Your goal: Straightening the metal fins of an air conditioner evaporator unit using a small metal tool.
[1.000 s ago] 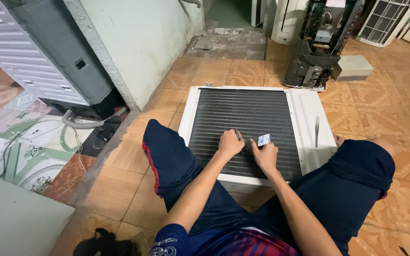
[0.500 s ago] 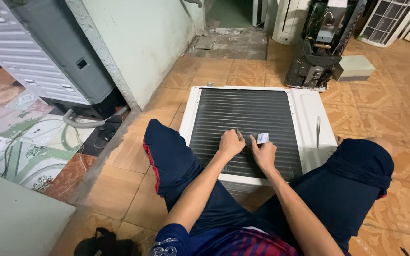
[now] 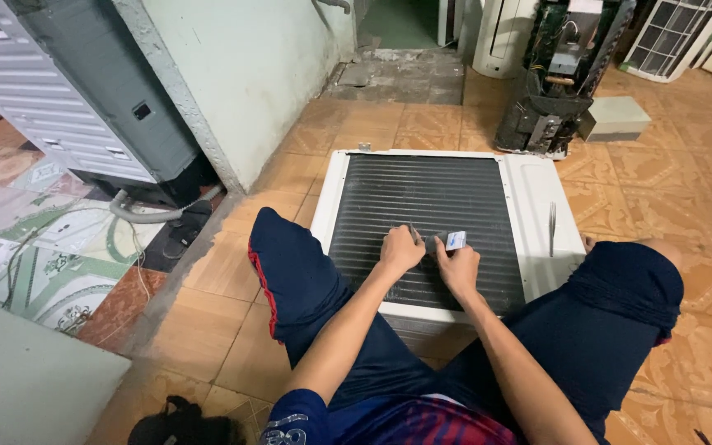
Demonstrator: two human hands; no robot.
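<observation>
Since a second ago I see almost no change: my left hand (image 3: 401, 250) stays clenched on a thin tool at the centre of the frame, and my right hand (image 3: 457, 264) still pinches a small white card (image 3: 455, 240) against the dark coil fins (image 3: 422, 198), so the fin work continues in place.

Both hands (image 3: 430, 255) on coil unit (image 3: 430, 198), screwdriver (image 3: 551, 228) right.

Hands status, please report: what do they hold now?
Left hand fisted on coil fins. Right hand pinching small white card. Tweezers aside, clear.
</observation>
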